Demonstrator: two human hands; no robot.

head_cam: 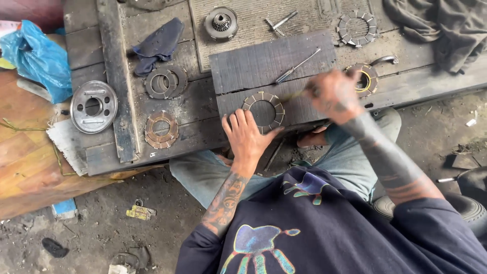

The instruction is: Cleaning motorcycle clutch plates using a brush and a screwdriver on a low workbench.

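Two hands: left hand (247,136) flat steadying ring plate (263,111); blurred right hand (332,95) grips a thin tool (293,95).

The right hand (332,95) is blurred, so its grip on the thin tool (294,95) cannot be told. Right of it, the grey cloth (441,25) is cut by the picture's top edge.

Rough wooden tabletop (198,109), dark and oily. A grey board (253,63) sits on it, carrying a toothed ring plate (263,112) and a screwdriver (297,66). Left of that: two friction discs (165,82) (161,129), a round metal plate (94,106), a dark rag (157,44). Up top, a clutch hub (220,23).
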